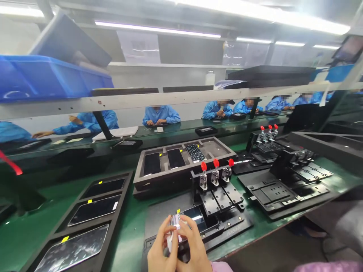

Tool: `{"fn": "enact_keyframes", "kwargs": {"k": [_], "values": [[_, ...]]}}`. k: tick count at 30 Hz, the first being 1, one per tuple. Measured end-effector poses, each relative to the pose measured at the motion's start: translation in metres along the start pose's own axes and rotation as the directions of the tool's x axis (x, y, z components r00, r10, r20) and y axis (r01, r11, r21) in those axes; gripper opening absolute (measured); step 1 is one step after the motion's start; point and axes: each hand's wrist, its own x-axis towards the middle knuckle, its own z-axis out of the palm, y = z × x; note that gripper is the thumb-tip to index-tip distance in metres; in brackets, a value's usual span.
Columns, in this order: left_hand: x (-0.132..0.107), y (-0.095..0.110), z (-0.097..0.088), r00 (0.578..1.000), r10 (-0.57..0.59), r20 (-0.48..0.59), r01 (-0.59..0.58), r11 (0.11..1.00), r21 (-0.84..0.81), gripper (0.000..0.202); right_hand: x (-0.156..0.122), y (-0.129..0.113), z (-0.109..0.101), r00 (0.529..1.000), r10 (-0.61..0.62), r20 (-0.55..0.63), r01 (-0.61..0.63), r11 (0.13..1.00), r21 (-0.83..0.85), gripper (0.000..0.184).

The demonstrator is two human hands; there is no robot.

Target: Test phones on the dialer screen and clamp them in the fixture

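Note:
Close together at the near end of a black clamping fixture (221, 198), my left hand (161, 249) and my right hand (194, 243) both have their fingers bent in a pinch. Between the fingertips is a small shiny whitish piece (175, 221); its exact kind is unclear. Under and beyond my fingers, a dark phone screen (200, 219) lies in the fixture, with a yellow tab (178, 210) at its edge. My hands cover its near end. Three red-tipped toggle clamps (216, 175) stand at the fixture's back.
Left, a dark tray (117, 223) holds three phone screens with yellow tabs. Behind the fixture, a grey foam tray (138, 181) holds two dark screens and a patterned panel. Further fixtures (279, 192) stand right. A shelf beam (170, 97) crosses above; co-workers in blue sit opposite.

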Motion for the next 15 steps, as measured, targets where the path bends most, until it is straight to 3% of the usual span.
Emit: {"fn": "enact_keyframes", "kwargs": {"k": [2, 4, 5, 6, 8, 10, 12, 15], "values": [[0.006, -0.005, -0.001, 0.997, -0.073, 0.016, 0.075, 0.989, -0.128, 0.06, 0.011, -0.008, -0.024, 0.967, -0.115, 0.229, 0.115, 0.993, 0.01, 0.064], [0.01, -0.009, -0.002, 0.992, -0.122, 0.042, 0.128, 0.968, -0.214, 0.069, 0.03, -0.018, -0.057, 0.884, -0.211, 0.417, 0.228, 0.974, 0.008, 0.05], [0.011, -0.009, -0.003, 0.989, -0.136, 0.059, 0.146, 0.962, -0.229, 0.072, 0.043, -0.022, -0.074, 0.873, -0.242, 0.424, 0.268, 0.963, -0.002, 0.044], [0.012, -0.009, -0.004, 0.987, -0.143, 0.071, 0.155, 0.962, -0.223, 0.074, 0.06, -0.025, -0.09, 0.902, -0.242, 0.357, 0.284, 0.956, -0.069, 0.041], [0.011, -0.007, -0.004, 0.988, -0.141, 0.071, 0.15, 0.978, -0.147, 0.074, 0.098, -0.022, -0.114, 0.955, -0.284, 0.081, 0.295, 0.927, -0.232, 0.039], [0.01, -0.002, -0.004, 0.993, -0.108, 0.043, 0.109, 0.994, -0.018, 0.069, 0.139, -0.01, -0.123, 0.962, -0.268, -0.045, 0.226, 0.88, -0.417, 0.038], [0.009, 0.003, -0.003, 0.998, -0.049, 0.033, 0.045, 0.994, 0.103, 0.062, 0.173, 0.007, -0.119, 0.978, -0.202, 0.057, 0.196, 0.781, -0.592, 0.037], [0.008, 0.006, -0.001, 0.995, 0.057, 0.083, -0.071, 0.981, 0.181, 0.054, 0.197, 0.024, -0.107, 0.974, -0.12, 0.191, 0.219, 0.708, -0.671, 0.025]]}}
